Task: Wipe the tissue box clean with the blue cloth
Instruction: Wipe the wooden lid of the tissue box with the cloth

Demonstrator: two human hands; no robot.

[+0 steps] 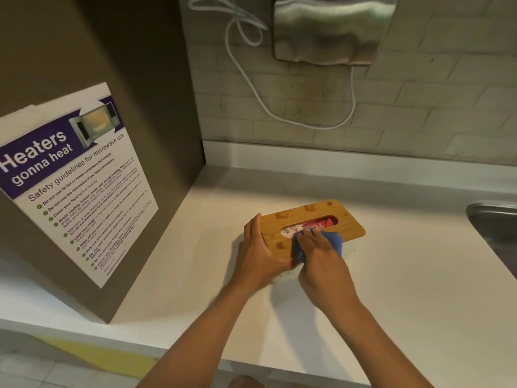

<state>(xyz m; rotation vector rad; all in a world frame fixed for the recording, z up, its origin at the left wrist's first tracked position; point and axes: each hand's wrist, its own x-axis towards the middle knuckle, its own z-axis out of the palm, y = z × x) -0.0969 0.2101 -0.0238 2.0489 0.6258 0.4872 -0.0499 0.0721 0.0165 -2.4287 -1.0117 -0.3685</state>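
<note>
Wiping the lid — box braced
Our left hand clamps the tissue box; our right hand, gripping the blue cloth beneath it, should press flat.

right hand presses blue cloth on tissue box; left hand steadies box end.

The right hand covered most of the blue cloth, so only its edges showed. The two hands and the cloth hid the near side of the tissue box; the left hand hid its left end. The metal sink was cut off by the right edge, and the steel dispenser by the top edge. The small print on the poster was too fine to read.
</note>
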